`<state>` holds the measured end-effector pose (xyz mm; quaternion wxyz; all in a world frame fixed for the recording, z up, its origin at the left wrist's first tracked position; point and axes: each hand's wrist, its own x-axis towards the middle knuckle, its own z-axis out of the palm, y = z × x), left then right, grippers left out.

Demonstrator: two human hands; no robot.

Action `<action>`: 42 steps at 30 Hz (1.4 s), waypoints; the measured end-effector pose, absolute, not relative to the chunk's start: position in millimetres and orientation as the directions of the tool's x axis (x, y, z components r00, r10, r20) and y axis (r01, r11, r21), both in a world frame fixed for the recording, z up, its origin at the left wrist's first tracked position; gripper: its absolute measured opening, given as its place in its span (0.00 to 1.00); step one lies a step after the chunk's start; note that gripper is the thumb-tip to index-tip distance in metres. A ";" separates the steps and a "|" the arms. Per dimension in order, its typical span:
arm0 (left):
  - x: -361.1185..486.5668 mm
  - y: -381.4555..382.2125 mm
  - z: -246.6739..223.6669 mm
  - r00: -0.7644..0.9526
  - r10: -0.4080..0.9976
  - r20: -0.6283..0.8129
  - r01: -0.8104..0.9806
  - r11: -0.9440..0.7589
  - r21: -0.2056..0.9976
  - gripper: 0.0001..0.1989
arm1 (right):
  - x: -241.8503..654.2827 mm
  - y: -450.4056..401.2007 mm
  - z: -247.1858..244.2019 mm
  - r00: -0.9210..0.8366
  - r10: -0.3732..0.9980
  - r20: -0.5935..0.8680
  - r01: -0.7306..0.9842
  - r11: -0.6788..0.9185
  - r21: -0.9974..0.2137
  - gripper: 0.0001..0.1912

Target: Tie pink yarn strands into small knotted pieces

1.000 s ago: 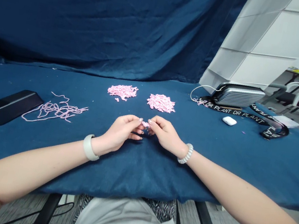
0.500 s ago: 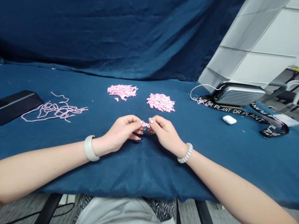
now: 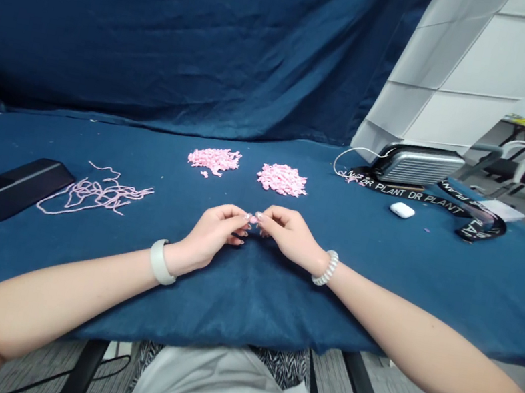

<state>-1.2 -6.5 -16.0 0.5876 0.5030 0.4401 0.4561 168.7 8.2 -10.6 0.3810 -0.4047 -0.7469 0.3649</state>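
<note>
The fingers [image 3: 238, 214] of the left hand [image 3: 210, 233] and right hand [image 3: 292, 237] pinch a tiny crumpled pink scrap [image 3: 253, 219] just in front of a rounded heap of pink shreds [image 3: 282, 180].

A blue cloth-covered table [image 3: 274, 300] carries 2 heaps of pink cord snippets [image 3: 214, 161], a tangle of pink cord [image 3: 97, 194], a black tablet [image 3: 13, 188], a silver case [image 3: 420, 167], a black DR PLANT lanyard [image 3: 424, 199] and a white earbud case [image 3: 401, 210].

We've got a tiny pink scrap [image 3: 253, 219] pinched up close, a crumbly pink heap [image 3: 213, 160] and a matching heap [image 3: 282, 180] side by side beyond, and tangled pink cord [image 3: 103, 194] out left!
</note>
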 end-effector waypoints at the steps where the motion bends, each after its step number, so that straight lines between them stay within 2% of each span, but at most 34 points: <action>1: -1.3 -6.2 -16.6 0.193 0.980 -0.058 -0.101 0.079 0.992 0.11 | 168.8 8.6 -10.7 -0.374 0.886 0.274 0.327 0.403 -0.855 0.18; 9: -1.6 -5.6 -21.0 0.161 0.985 -0.058 -0.128 0.079 0.989 0.10 | 169.6 12.4 -12.3 -0.344 0.898 0.274 0.355 0.395 -0.847 0.19; 15: -0.7 -4.9 -22.1 0.185 0.980 -0.074 -0.170 0.106 0.980 0.14 | 169.2 12.6 -13.1 -0.338 0.902 0.270 0.317 0.379 -0.869 0.19; 24: 0.3 -8.8 -22.4 0.188 0.981 -0.042 -0.065 0.055 0.996 0.10 | 169.0 11.4 -13.4 -0.368 0.895 0.252 0.311 0.374 -0.874 0.21; 32: 1.4 -8.0 -23.9 0.177 0.983 -0.046 -0.066 0.059 0.996 0.09 | 167.5 11.9 -14.8 -0.408 0.898 0.163 0.213 0.267 -0.940 0.24; 37: 1.4 -7.1 -25.4 0.190 0.982 -0.023 -0.049 0.033 0.998 0.10 | 167.4 9.2 -13.9 -0.458 0.872 0.174 0.227 0.303 -0.926 0.21; 42: 2.1 -7.0 -25.5 0.171 0.985 -0.001 -0.056 0.011 0.998 0.11 | 167.7 9.7 -11.7 -0.432 0.888 0.156 0.120 0.228 -0.966 0.21</action>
